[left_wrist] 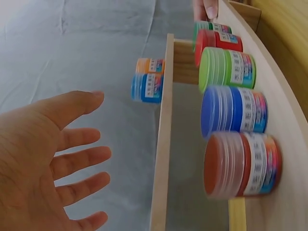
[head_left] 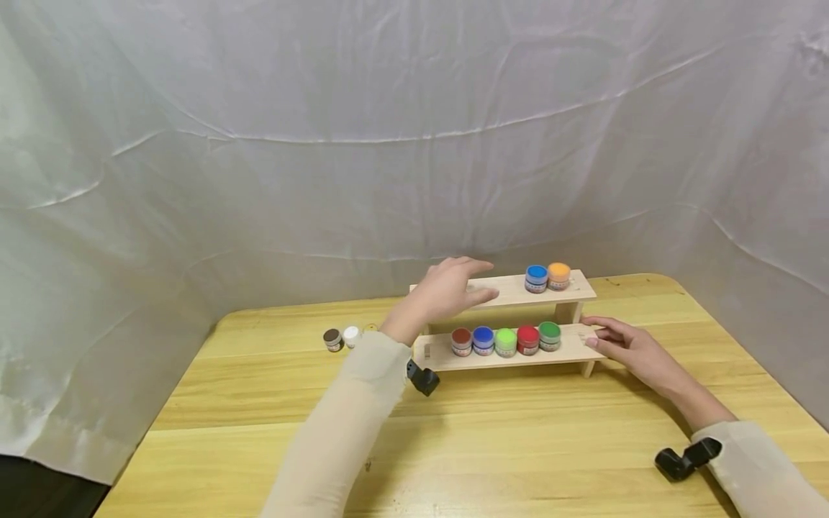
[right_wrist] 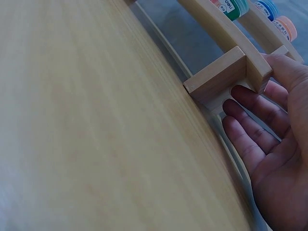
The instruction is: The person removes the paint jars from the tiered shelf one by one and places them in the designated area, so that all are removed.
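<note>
A two-tier wooden shelf (head_left: 518, 360) stands on the table. Its lower tier carries a row of paint jars: brown (head_left: 462, 342), dark blue (head_left: 483, 341), light green (head_left: 505, 343), red (head_left: 527, 340) and dark green (head_left: 549, 336). On the upper tier's right part sit a blue paint jar (head_left: 536, 279) and an orange paint jar (head_left: 558, 276). My left hand (head_left: 449, 289) hovers over the upper tier's left part, fingers spread, holding nothing. At the lower tier's right end, my right hand (head_left: 631, 354) grips the board between thumb and fingers (right_wrist: 252, 137).
Left of the shelf, on the wooden table (head_left: 259, 410), stand a dark jar (head_left: 333, 339), a white jar (head_left: 352, 336) and a yellow one (head_left: 370, 327) partly hidden by my left arm. A grey cloth (head_left: 388, 180) hangs behind the table and along its sides.
</note>
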`<action>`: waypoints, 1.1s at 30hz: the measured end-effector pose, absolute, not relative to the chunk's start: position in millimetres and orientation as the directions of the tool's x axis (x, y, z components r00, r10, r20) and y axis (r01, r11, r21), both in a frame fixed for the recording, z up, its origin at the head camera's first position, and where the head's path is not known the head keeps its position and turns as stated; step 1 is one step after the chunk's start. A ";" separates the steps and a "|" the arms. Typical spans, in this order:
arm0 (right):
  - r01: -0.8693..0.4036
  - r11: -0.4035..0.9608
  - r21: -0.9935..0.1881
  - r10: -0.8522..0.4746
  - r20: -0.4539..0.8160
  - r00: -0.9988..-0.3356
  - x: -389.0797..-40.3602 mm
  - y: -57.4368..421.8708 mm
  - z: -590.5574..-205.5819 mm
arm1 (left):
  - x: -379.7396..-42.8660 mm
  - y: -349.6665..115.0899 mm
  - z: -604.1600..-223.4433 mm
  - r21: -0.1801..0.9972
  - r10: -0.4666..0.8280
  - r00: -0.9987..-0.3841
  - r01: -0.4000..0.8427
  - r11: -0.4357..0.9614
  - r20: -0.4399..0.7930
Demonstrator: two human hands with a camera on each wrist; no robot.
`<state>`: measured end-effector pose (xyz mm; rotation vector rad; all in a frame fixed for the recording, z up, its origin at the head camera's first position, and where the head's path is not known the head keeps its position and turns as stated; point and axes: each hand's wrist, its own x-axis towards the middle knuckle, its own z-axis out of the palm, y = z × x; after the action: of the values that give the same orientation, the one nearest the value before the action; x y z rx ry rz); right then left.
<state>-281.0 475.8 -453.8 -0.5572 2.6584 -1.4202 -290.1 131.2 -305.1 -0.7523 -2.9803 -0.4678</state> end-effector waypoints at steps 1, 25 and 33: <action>-0.280 0.507 -0.815 -0.350 0.102 -0.931 -280.8 475.8 -453.5 | -291.0 134.0 -305.6 0.284 0.462 -0.881 0.471 0.835 0.104; -0.268 0.507 -0.819 -0.351 0.088 -0.932 -279.0 475.0 -451.2 | -321.0 196.9 -305.4 0.237 0.456 -0.888 0.457 0.857 0.061; -0.271 0.486 -0.831 -0.358 0.093 -0.929 -280.2 473.9 -452.0 | -328.9 211.3 -310.4 0.199 0.452 -0.890 0.455 0.868 0.059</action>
<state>-280.2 473.9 -452.0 -0.5578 2.6271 -1.4431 -328.9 211.3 -310.4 -0.7346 -3.0260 -0.3268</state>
